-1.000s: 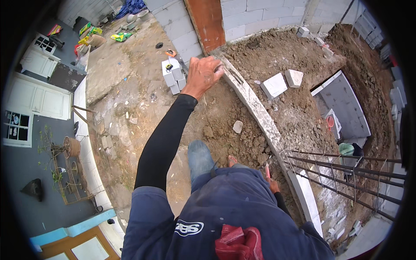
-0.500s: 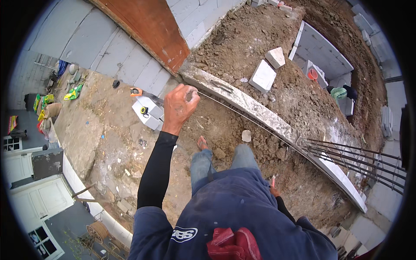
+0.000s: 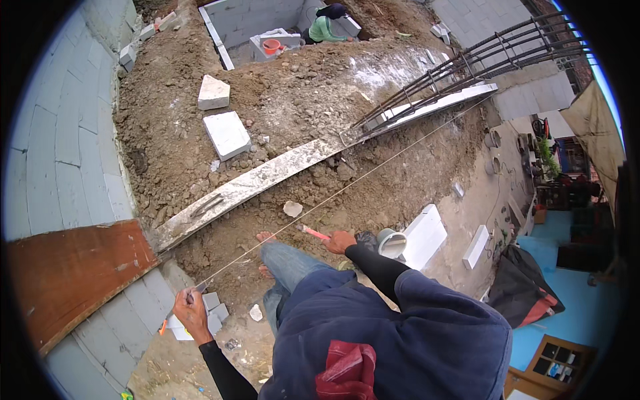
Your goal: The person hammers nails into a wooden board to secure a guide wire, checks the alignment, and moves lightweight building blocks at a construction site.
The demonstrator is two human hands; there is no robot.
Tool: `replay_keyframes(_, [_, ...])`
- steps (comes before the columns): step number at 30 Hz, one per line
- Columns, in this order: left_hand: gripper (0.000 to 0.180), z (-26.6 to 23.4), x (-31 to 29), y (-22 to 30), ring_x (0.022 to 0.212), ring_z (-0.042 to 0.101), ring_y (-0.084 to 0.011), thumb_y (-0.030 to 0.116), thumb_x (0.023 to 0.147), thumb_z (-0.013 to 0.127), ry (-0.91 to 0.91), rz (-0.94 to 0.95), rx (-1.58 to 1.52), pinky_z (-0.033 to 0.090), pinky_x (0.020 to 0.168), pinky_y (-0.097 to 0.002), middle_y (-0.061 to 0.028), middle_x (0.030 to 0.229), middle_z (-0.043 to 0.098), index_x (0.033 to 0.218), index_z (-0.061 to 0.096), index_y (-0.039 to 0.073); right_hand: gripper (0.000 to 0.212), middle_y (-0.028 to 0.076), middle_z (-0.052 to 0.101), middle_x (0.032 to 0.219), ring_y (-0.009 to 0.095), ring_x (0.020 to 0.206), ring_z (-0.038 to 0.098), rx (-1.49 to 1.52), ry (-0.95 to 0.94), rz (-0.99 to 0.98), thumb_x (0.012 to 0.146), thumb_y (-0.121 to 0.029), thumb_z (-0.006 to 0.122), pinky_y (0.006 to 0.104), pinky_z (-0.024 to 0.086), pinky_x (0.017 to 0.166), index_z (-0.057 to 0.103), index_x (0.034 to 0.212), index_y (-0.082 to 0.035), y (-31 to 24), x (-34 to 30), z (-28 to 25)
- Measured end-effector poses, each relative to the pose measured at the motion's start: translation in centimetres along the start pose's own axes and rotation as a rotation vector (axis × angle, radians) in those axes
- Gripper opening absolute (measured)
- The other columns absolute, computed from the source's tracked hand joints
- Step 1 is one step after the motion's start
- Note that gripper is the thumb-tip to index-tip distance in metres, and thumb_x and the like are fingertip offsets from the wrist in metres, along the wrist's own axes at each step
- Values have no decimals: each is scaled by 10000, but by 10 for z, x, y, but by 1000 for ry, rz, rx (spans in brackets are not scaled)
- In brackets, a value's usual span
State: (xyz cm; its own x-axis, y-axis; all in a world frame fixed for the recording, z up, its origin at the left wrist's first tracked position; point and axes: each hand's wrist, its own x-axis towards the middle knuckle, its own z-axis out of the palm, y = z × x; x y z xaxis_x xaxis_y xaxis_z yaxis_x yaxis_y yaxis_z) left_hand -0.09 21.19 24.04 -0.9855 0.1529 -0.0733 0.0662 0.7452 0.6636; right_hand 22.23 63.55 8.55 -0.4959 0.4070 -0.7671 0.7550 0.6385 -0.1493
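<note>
My left hand (image 3: 191,313) is closed, fingertips pinched on a thin pale string (image 3: 373,174). The string runs taut from there past my legs to the far right end of the long beam. My right hand (image 3: 340,242) is wrapped round a red-handled tool (image 3: 315,233) near my knee; its small dark end points left, close to the string. Beyond the string lies a long, whitish, mortar-streaked beam (image 3: 267,175), with a small dark metal piece on its left part. Pale blocks (image 3: 215,313) lie under my left hand, partly hidden by it.
Loose soil rises behind the beam, bearing two white blocks (image 3: 227,135). A rebar cage (image 3: 460,67) slants over the beam at right. A co-worker in green (image 3: 325,28) is in the block-lined pit. A bucket (image 3: 392,244) and white slab (image 3: 425,237) stand right; a brown board (image 3: 80,273) lies left.
My view has swung right. My left hand has come down from ahead to low at the left, still pinched. The right hand with the red-handled tool has come forward into fuller view.
</note>
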Motion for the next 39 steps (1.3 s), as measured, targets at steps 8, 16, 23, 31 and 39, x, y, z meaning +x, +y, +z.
replay_keyframes(8, [115, -5, 28, -64, 567, 393, -97, 55, 790, 607, -63, -144, -23, 317, 516, -296, -28, 613, 464, 811, 666, -42, 522, 266, 681, 1027, 399, 955, 668, 398, -200, 14, 894, -420, 541, 498, 524, 824, 629, 1216, -18, -69, 37, -17])
replay_keyframes(16, [114, 27, 62, -141, 598, 406, -78, 45, 818, 594, -120, -257, -84, 339, 538, -267, -4, 664, 520, 840, 664, -43, 427, 288, 664, 884, 460, 848, 649, 48, 246, -92, 886, -409, 589, 541, 510, 791, 656, 999, -2, -87, 155, 14])
replay_keyframes(23, [96, 82, 104, -205, 609, 418, -66, 55, 840, 629, -87, -233, -105, 335, 540, -259, 5, 680, 531, 844, 664, -34, 325, 254, 662, 794, 466, 778, 650, -83, 391, -234, 906, -350, 588, 572, 515, 707, 591, 972, -32, -85, 270, 28])
replay_keyframes(31, [121, 155, 78, -307, 593, 417, -15, 96, 853, 653, -300, -586, -359, 310, 536, -228, 57, 632, 551, 849, 706, -12, 294, 253, 658, 809, 458, 795, 647, -214, 449, -182, 959, -321, 538, 564, 509, 697, 599, 1045, -46, -81, 351, 79])
replay_keyframes(39, [168, 236, 82, -351, 691, 557, -54, 150, 861, 682, -486, -475, -258, 427, 624, -226, 3, 729, 638, 919, 733, 1, 347, 223, 676, 859, 419, 800, 647, -384, 517, -180, 953, -303, 570, 519, 509, 701, 637, 1191, -59, -98, 344, 72])
